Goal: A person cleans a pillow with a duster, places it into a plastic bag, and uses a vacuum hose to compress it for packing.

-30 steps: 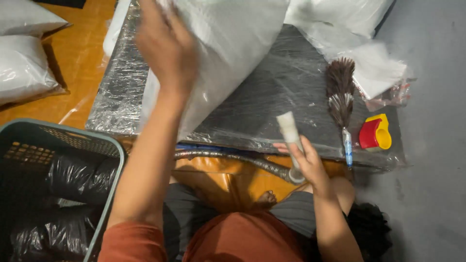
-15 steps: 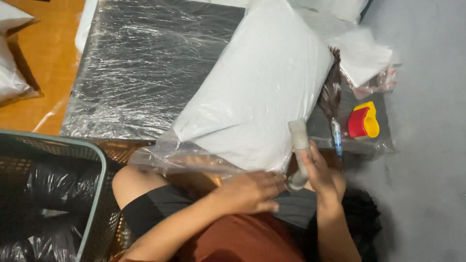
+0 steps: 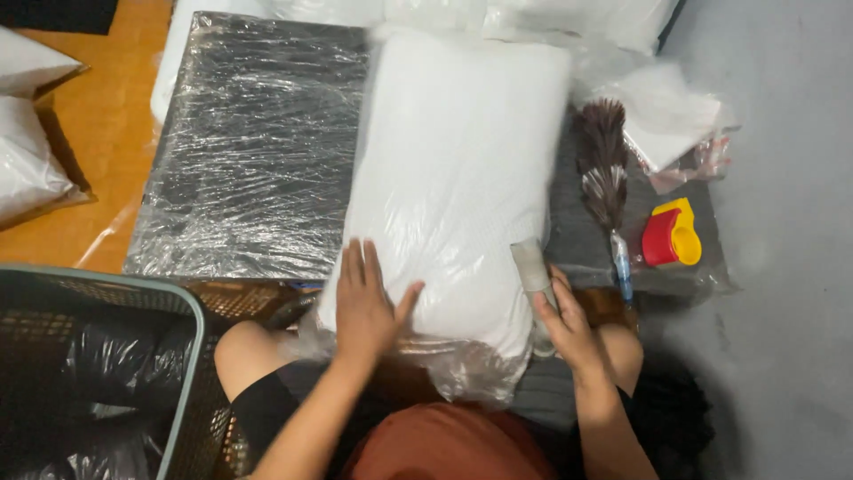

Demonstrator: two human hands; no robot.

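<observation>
The left hand [image 3: 366, 307] lies flat and open on the near end of a white pillow [image 3: 453, 191] in a clear plastic bag. Its fingers are spread and it grips nothing. The right hand [image 3: 564, 316] is curled around a small pale roll [image 3: 535, 267] and rests against the pillow's right near corner.

The pillow lies on a low desk [image 3: 249, 160] wrapped in shiny plastic film, on the desk's right half, with its near end hanging over the edge toward the person's lap. Its long side runs away from the person, from the lap toward the far edge, and it leans a little to the right at the top.

To press it well, I think the flat hand should push evenly and keep the loose bag end smooth, not bunched.

Right of the pillow lie a brown feather duster [image 3: 604, 164] and a red and yellow tape holder [image 3: 671, 233]. A green basket [image 3: 107, 373] with black bags sits at the left
</observation>
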